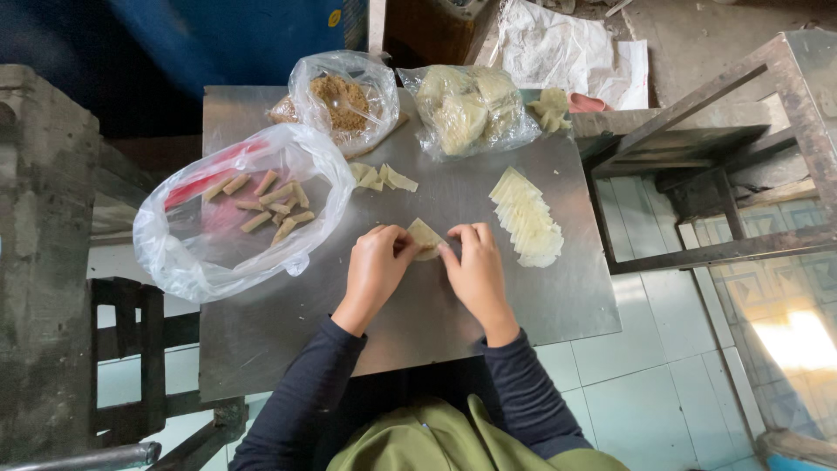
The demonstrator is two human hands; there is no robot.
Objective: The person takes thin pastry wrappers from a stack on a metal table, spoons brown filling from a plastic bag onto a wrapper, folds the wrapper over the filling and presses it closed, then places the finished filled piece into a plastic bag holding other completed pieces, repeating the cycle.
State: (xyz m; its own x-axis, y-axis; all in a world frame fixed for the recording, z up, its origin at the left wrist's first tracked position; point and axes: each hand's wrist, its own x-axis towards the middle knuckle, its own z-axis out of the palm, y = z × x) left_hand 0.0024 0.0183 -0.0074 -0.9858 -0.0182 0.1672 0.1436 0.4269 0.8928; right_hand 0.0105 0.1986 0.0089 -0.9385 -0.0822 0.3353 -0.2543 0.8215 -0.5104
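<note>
Two hands meet at the middle of the steel counter (pixel 558 296), both working one pale, square wrapper (pixel 425 235) that lies flat on the metal between them. The left hand (pixel 377 262) curls over the wrapper's near-left edge, its fingers (pixel 403 242) bent and pressed onto the dough, while the right hand (pixel 476 266) pinches the right edge between thumb and forefinger; neither hand is spread flat. Judging by this, the step in hand is the folding or rolling of a filled wrapper, with the roll only begun, since most of the sheet still shows flat. The next move would call for an even push from both thumbs so the sheet turns over tightly without tearing, and for keeping any filling from squeezing out at the ends. Just right of the hands lies a fanned stack of wrappers (pixel 527 222), close enough to reach. To the left, an open clear bag (pixel 187 253) holds a handful of finished rolls (pixel 266 205), tan and finger-shaped, resting against something red. Behind it sits a smaller bag of brown crumbly filling (pixel 342 92), and beside that a bag of pale dough sheets (pixel 466 109). A few loose wrapper scraps (pixel 379 177) lie near the back of the counter.
</note>
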